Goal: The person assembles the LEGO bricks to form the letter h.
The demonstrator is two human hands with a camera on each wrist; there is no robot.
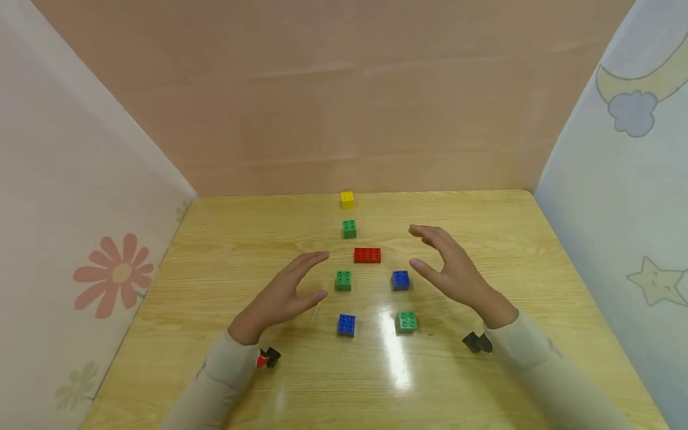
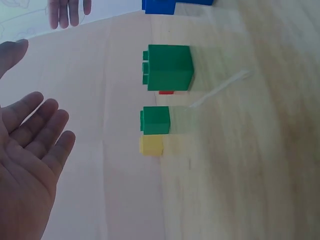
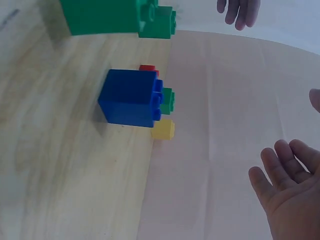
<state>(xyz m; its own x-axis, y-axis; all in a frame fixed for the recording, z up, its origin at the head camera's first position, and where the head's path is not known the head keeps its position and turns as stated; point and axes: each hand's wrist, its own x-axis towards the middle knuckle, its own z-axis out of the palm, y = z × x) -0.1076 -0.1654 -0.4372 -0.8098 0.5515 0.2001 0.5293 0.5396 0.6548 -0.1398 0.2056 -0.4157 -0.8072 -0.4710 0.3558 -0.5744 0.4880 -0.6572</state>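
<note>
My left hand (image 1: 282, 292) hovers over the table with its fingers extended and nothing in it, nearest to a green toy brick (image 1: 343, 280). My right hand (image 1: 457, 269), also holding nothing, is spread to the right of a blue brick (image 1: 400, 280). Between and beyond the hands lies a longer red brick (image 1: 368, 255). Farther back are another green brick (image 1: 349, 229) and a small yellow brick (image 1: 347, 200). Closer to me sit a second blue brick (image 1: 346, 325) and a third green one (image 1: 406, 322). In the wrist views, the left palm (image 2: 25, 175) and right palm (image 3: 300, 200) face inward.
The bricks stand apart on a wooden table (image 1: 301, 394). A plain pinkish sheet (image 1: 344, 107) rises behind it. White printed sheets (image 1: 64, 179) flank both sides. Dark objects show beside each sleeve, one at the left wrist (image 1: 273, 357) and one at the right (image 1: 475, 343).
</note>
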